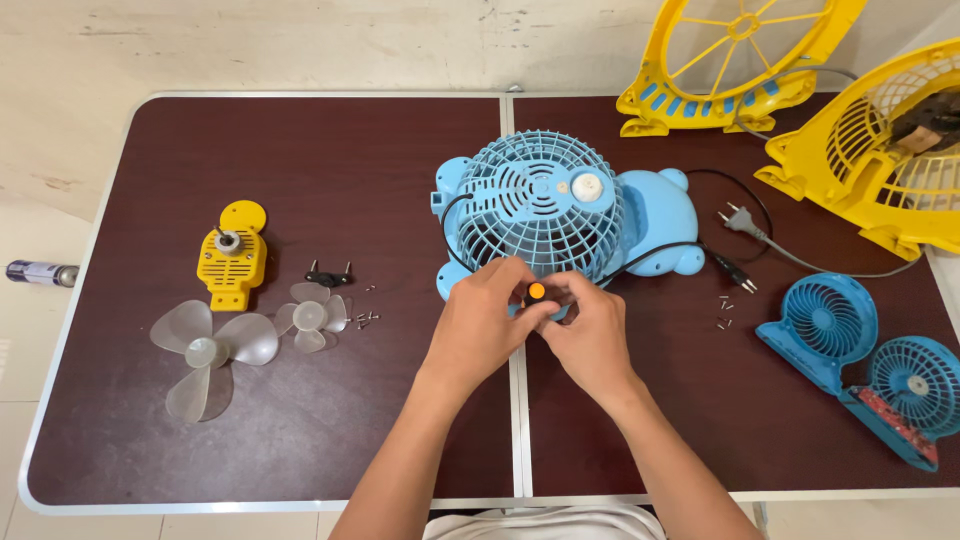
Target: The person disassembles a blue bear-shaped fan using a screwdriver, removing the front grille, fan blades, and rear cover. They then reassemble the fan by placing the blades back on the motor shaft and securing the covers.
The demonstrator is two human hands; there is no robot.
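Light-blue plastic table fan (560, 215) with a domed grille, lying face-up near the middle of the dark-brown folding table (300, 150), its black cord (745, 225) trailing to the right. At the near edge of its base sits a small orange knob (537, 291). Left hand (482, 322) pinches this knob between thumb and fingertips; right hand (590, 335) curls against it from the other side, steadying the base. Judged from the grip, the knob is best handled squarely along its own axis, with the base held still so the fan does not slide. Well to the left lie a yellow motor housing (232, 258), two translucent fan blades (205, 352) and loose small screws (362, 320).
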